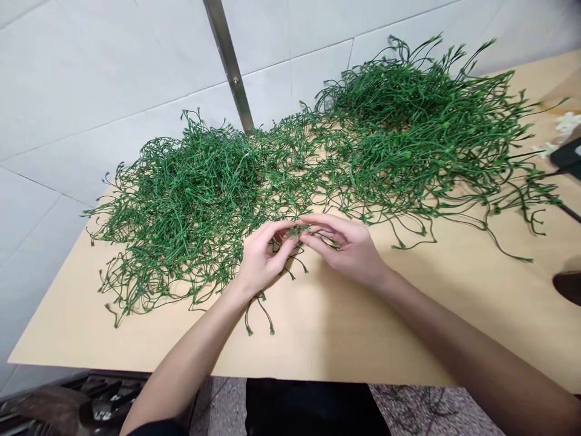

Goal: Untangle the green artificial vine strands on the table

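Observation:
Both hands meet over the table near the front edge of the green plastic stems. My left hand (pixel 267 255) pinches a small green plastic stem piece (pixel 296 231) between thumb and fingers. Fingertips of my right hand (pixel 347 245) close on the same piece from the other side; a thin stem runs inside its curled fingers. To the left lies a tangled heap of thin green stems (pixel 195 175) with small forked tips. A second, taller heap (pixel 422 115) is at the right. The exact joint between the fingertips is partly hidden.
The wooden tabletop (pixel 363 339) stands against a tiled wall (pixel 113 66) with a metal strip (pixel 229 60). White flowers (pixel 567 123) and a dark object (pixel 567 158) sit at the right edge. Dark carved furniture (pixel 68 406) is below left; stems lie on the speckled floor.

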`<state>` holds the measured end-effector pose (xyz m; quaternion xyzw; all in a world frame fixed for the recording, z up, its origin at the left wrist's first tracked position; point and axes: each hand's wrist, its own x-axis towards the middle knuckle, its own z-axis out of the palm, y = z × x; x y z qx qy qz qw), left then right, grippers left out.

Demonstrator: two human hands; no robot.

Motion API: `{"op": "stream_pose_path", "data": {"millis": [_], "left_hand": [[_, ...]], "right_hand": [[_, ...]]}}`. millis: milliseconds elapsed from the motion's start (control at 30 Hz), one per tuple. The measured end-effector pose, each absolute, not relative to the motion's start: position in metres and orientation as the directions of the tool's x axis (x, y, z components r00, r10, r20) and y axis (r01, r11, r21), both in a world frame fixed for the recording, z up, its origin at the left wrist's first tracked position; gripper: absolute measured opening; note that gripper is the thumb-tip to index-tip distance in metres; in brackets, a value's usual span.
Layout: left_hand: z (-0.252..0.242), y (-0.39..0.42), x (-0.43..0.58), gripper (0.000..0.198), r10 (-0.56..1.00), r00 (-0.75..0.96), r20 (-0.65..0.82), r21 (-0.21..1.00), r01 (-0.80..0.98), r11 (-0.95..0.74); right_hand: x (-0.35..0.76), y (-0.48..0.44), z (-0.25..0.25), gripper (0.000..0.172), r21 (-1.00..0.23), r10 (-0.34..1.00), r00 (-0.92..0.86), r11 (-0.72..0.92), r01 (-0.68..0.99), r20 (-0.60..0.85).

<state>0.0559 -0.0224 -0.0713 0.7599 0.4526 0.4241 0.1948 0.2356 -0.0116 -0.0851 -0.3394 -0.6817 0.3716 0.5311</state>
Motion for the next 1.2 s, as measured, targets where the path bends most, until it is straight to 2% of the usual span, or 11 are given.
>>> {"op": "stream_pose_path", "data": {"millis": [133,233,333,467,633,800,1000,1200], "left_hand": [[-0.071,-0.021,0.056,0.016,0.924,0.041,0.381,0.831,0.422,-0.361],[-0.07,-0.018,0.056,0.017,0.948,-0.091,0.305,0.913,0.311,-0.263],[-0.069,-0.015,0.054,0.016,0.945,-0.161,0.286,0.94,0.236,-0.245],[-0.067,-0.012,0.052,0.019,0.932,-0.226,0.285,0.952,0.184,-0.246],[-0.067,-0.009,0.047,0.02,0.906,-0.28,0.318,0.947,0.141,-0.289],[-0.065,-0.01,0.049,0.027,0.946,-0.188,0.264,0.965,0.053,-0.258],[-0.065,-0.017,0.053,0.046,0.98,0.131,0.151,0.988,-0.031,-0.148],[-0.063,-0.017,0.054,0.035,0.98,0.2,0.003,0.999,0.043,-0.012]], "right_hand": [[0.236,-0.008,-0.087,0.011,-0.827,0.849,-0.089,0.528,0.193,0.521],[0.24,-0.004,-0.086,0.007,-0.725,0.78,-0.092,0.613,0.314,0.62],[0.244,0.0,-0.087,0.009,-0.65,0.727,-0.1,0.659,0.378,0.679],[0.248,0.003,-0.09,0.016,-0.604,0.716,-0.134,0.661,0.444,0.685],[0.248,0.003,-0.094,0.015,-0.519,0.68,-0.172,0.676,0.523,0.712],[0.248,0.003,-0.094,0.014,-0.46,0.642,-0.226,0.711,0.532,0.732],[0.243,0.0,-0.093,0.015,-0.461,0.653,-0.308,0.727,0.508,0.691],[0.24,-0.004,-0.093,0.017,-0.39,0.569,-0.386,0.803,0.45,0.726]]}}
